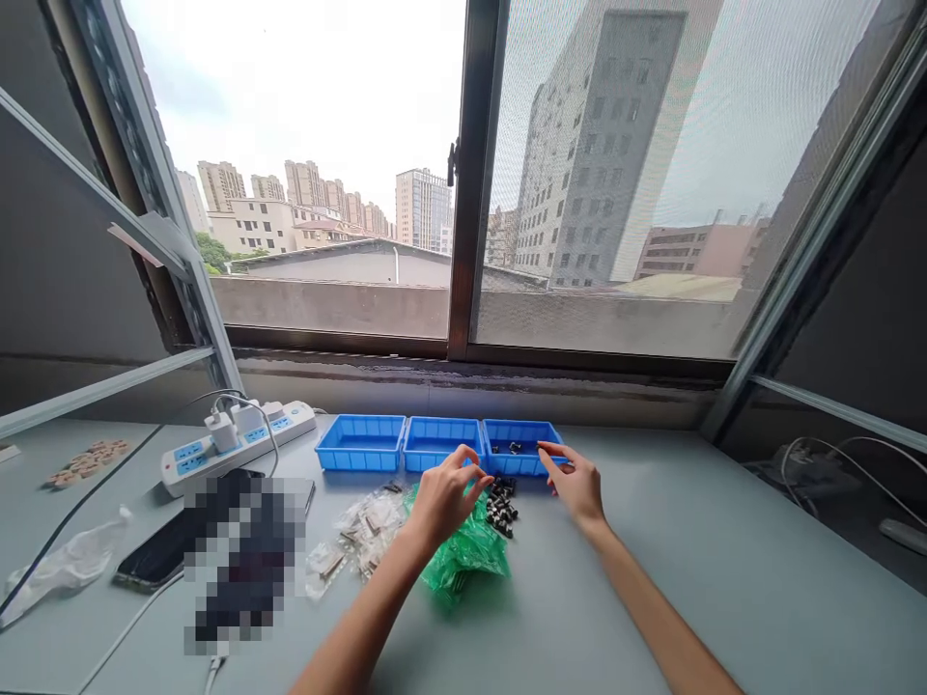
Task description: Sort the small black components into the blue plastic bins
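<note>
Three blue trays stand in a row near the window: a left tray (pixel 360 461), a middle tray (pixel 443 430) and a right tray (pixel 521 430) with a few small dark parts in it. My right hand (pixel 575 478) is at the right tray's front right corner, thumb and index finger close together; anything between them is too small to make out. My left hand (pixel 450 490) hovers over a green plastic bag (pixel 470 550), its fingers bent in a pinch whose content I cannot make out. Small black and silver parts (pixel 502 507) lie in a pile between my hands.
Clear bags with small parts (pixel 369 531) lie left of the green bag. Farther left are a power strip (pixel 250 439) with plugs, a phone (pixel 155 555), a partly blurred dark object (pixel 250 560), cables, crumpled plastic (pixel 72 560) and small tan pieces (pixel 91 461). Metal frame bars flank the table.
</note>
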Available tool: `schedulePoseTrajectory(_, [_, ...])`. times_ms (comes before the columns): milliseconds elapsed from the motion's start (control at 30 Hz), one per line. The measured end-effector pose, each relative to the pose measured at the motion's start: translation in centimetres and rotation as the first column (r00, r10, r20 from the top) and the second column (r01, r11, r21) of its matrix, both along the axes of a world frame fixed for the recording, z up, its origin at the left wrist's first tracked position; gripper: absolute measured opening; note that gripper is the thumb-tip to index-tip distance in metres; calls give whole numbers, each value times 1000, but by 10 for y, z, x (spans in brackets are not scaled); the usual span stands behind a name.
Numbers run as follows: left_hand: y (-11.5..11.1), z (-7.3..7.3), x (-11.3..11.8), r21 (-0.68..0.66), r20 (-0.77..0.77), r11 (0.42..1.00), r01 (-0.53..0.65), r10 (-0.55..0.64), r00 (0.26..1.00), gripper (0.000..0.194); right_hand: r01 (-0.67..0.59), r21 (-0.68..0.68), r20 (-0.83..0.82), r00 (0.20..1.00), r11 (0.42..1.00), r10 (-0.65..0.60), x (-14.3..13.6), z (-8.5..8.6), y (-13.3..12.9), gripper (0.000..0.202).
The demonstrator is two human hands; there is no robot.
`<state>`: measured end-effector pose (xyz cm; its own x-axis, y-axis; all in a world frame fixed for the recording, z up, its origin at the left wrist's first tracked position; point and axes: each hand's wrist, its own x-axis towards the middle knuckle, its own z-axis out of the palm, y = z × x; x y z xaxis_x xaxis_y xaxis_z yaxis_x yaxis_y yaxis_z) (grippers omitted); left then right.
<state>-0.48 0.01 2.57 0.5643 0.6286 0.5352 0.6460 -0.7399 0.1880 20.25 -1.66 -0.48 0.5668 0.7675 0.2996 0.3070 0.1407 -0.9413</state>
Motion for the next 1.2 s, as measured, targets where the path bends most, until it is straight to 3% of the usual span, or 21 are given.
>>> schedulePoseTrajectory(133, [5, -4, -2, 20, 0, 1000, -20, 20, 1000, 16, -5, 6, 4, 1000, 1000, 5, -2, 0, 0, 44])
schedulePoseTrajectory(333, [5, -4, 0, 71, 10, 997, -16, 16, 1000, 24, 27, 12, -14, 1000, 1000, -27, -1, 0, 5, 47])
schedulePoseTrajectory(467, [4, -3, 2, 101, 3, 995, 3, -4, 1000, 18, -42, 43, -38, 998, 998, 44, -1, 2, 6, 47])
schedulePoseTrajectory(567, [3, -2, 1, 117, -2, 993, -3, 3, 1000, 16, -113, 67, 62, 992, 991, 109, -1, 4, 2, 39])
schedulePoseTrajectory(667, [3, -2, 1, 115, 6, 993, -21, 21, 1000, 17, -199, 68, 334, 928, 978, 166, -2, 1, -2, 26])
schedulePoseTrajectory(800, [1, -4, 2, 84, 2, 996, -27, 27, 1000, 13, -308, -24, 605, 753, 951, 259, -3, -7, -3, 19])
schedulePoseTrajectory(1000, [2, -3, 1, 10, -43, 996, -84, 84, 995, 25, -374, -192, 662, 633, 907, 402, -7, -13, -3, 23])
schedulePoseTrajectory(1200, [3, -1, -1, -34, -17, 995, -90, 90, 996, 17, -386, -210, 658, 624, 898, 422, -6, -13, -4, 27])
